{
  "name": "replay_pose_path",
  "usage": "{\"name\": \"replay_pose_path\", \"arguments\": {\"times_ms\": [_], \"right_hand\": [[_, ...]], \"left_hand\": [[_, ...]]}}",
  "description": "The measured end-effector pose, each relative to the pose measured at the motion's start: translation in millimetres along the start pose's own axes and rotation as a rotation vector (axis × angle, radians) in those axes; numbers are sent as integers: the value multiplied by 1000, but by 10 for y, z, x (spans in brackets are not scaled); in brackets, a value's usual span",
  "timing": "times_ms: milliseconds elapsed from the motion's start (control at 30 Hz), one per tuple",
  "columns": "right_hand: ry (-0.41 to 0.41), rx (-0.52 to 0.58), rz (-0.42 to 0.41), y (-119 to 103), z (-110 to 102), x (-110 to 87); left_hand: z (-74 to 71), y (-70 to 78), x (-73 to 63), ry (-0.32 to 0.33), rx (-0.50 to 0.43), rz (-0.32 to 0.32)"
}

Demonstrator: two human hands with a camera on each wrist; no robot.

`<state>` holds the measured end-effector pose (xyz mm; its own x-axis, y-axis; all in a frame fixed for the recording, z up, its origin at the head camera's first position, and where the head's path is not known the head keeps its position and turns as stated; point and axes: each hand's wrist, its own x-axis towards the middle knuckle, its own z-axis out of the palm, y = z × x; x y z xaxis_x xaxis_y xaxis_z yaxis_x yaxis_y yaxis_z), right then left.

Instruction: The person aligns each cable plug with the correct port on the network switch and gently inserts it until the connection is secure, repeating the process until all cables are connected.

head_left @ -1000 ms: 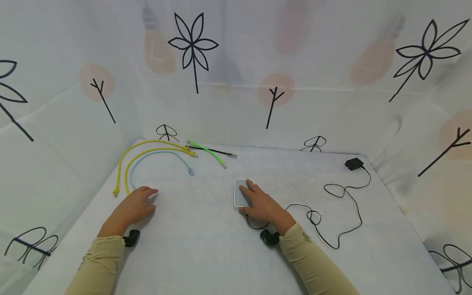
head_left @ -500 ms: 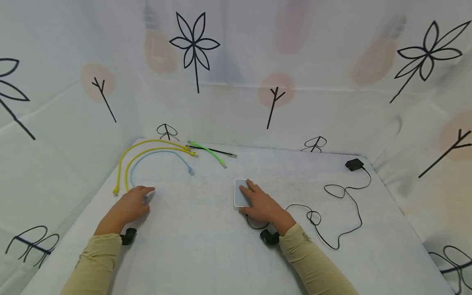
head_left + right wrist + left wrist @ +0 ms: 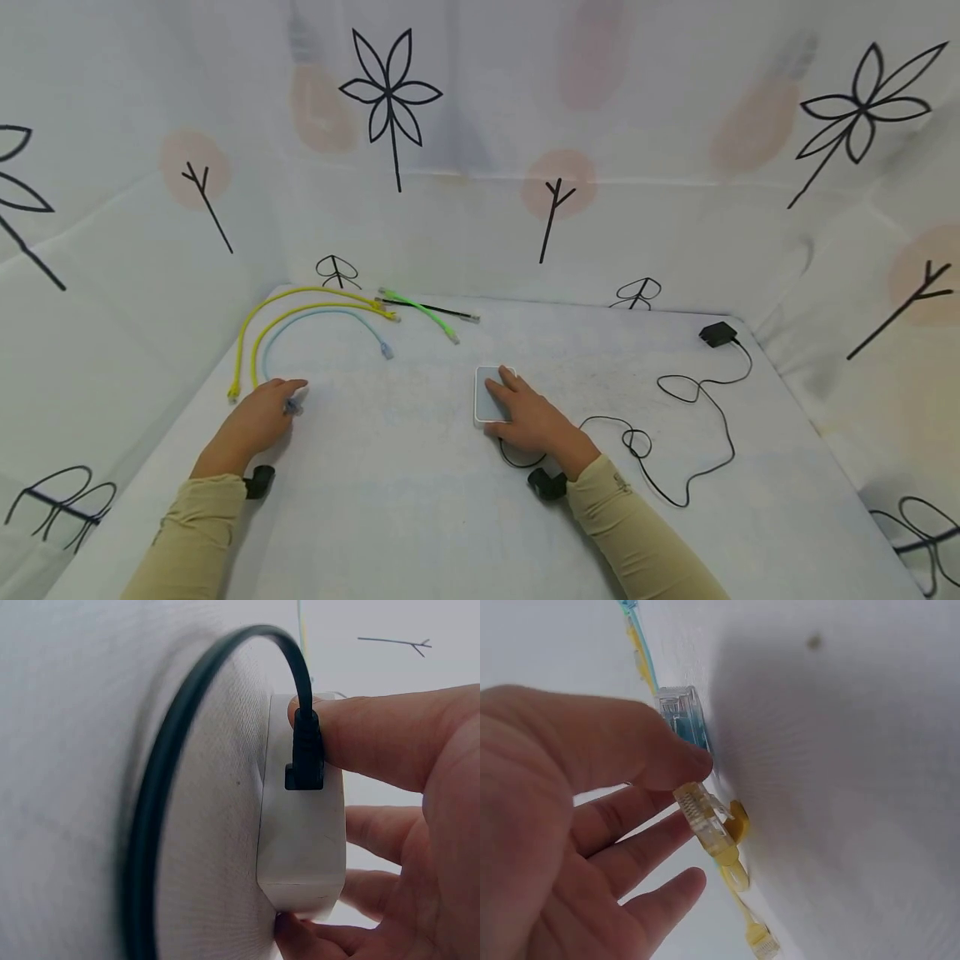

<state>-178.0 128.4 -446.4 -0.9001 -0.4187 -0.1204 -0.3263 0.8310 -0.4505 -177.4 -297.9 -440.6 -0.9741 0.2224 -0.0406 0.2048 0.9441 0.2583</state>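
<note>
My right hand (image 3: pixel 528 415) holds a small white box (image 3: pixel 489 393) with a grey top, standing on the white table. In the right wrist view the thumb is on the box's near side, beside a black power plug (image 3: pixel 306 754) set into it, and fingers reach round the far side. At the table's left, my left hand (image 3: pixel 258 421) is low over the ends of network cables. Its thumb lies over the clear plug of a light blue network cable (image 3: pixel 681 712); the index finger is hidden in the left wrist view. A yellow cable's plug (image 3: pixel 705 817) sits just beside the thumb.
Two yellow network cables (image 3: pixel 300 290) arc round the light blue cable (image 3: pixel 330 311) at the back left. A green cable (image 3: pixel 420 308) crosses a black cable (image 3: pixel 450 312). The black power cord (image 3: pixel 726 425) loops across the right side to a black adapter (image 3: pixel 717 334).
My left hand has drawn slightly left and its fingers have closed in, with the light blue cable's plug now showing beside the thumb. The right hand and white box have stayed in place.
</note>
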Motion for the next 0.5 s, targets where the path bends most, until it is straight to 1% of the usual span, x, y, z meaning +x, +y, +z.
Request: {"name": "replay_pose_path", "arguments": {"times_ms": [167, 300, 500], "right_hand": [[-2, -3, 3, 0, 10, 3], [-2, -2, 6, 11, 18, 8], [5, -10, -8, 30, 25, 11]], "left_hand": [[4, -16, 5, 1, 6, -16], [-18, 16, 20, 0, 14, -29], [-30, 54, 51, 9, 14, -8]]}}
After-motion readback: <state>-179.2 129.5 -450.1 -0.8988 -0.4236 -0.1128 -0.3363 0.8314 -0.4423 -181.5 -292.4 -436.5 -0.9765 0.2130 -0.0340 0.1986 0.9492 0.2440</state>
